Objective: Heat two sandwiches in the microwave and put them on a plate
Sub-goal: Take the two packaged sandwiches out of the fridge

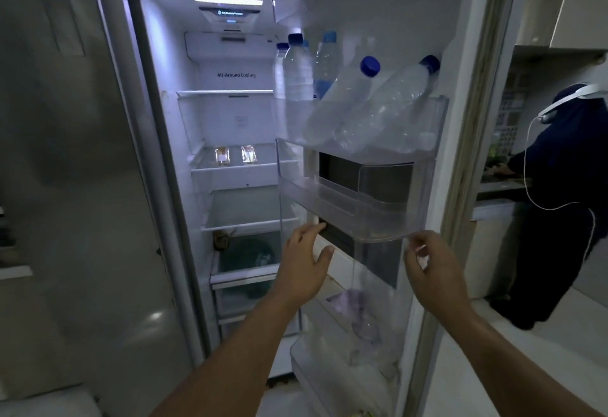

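Two wrapped sandwiches lie side by side on a middle shelf deep inside the lit fridge: one sandwich (222, 156) on the left, the other sandwich (248, 153) just right of it. My left hand (307, 260) reaches forward in front of the open fridge, fingers apart, holding nothing, well below and in front of the sandwiches. My right hand (429, 268) is beside the edge of the open fridge door (467, 160), under a clear door bin (348, 209), fingers loosely curled; no object shows clearly in it.
Several blue-capped water bottles (358, 104) lean in the upper door bin. A glass shelf (250, 216) sits below the sandwiches, with drawers (245, 288) lower down. The closed left fridge door (82, 186) fills the left. A person in dark clothes (559, 193) stands at a counter on the right.
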